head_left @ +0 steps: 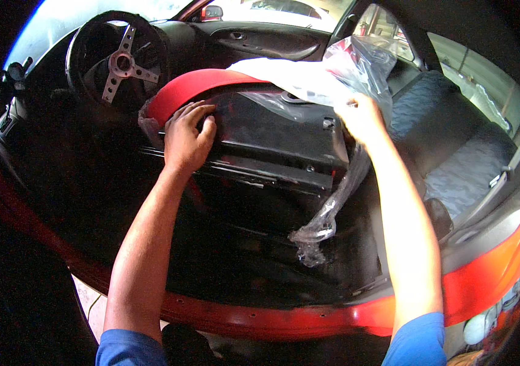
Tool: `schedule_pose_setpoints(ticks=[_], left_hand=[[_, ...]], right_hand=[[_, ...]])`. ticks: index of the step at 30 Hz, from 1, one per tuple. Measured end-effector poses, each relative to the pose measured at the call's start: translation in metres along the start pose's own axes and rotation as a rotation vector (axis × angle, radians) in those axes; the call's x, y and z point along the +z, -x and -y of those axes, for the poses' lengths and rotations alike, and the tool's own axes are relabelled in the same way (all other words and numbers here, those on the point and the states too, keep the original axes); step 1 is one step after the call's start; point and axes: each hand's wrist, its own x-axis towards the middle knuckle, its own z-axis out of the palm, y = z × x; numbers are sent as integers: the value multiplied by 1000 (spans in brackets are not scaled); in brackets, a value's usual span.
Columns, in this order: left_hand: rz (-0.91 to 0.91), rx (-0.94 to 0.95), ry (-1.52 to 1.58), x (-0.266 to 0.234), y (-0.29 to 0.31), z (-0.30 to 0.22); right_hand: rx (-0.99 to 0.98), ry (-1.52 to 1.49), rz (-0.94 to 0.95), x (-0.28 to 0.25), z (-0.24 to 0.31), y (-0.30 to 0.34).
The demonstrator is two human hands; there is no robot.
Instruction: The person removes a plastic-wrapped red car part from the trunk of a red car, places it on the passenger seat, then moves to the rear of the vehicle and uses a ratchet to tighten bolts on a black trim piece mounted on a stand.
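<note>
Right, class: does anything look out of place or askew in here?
Yes. The red-edged black seat appears tipped rather than upright. A twisted strip of clear plastic hangs below the right hand, bunched at its lower end, like loose wrapping.

Strong light fills the windshield [46,46] at the upper left, washing it almost white with a blue fringe along the rim. The white sheet [296,76] at upper centre and the right forearm [409,238] are overexposed, while the left forearm [144,256] keeps more tone. Clear plastic [324,229] right of centre throws small glints. The car floor [229,262] sinks into grainy, near-black shadow. Fisheye distortion bows the red sill [248,321] below, and black vignetting closes the corners.
</note>
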Motion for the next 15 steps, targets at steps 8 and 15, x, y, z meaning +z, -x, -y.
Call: schedule_pose_setpoints(ticks=[8, 15], left_hand=[[38, -56, -2, -17, -5, -20], [269, -196, -245, -24, -13, -41]], right_hand=[[-85, 324, 230, 13, 74, 72], [-308, 279, 406, -2, 80, 59]])
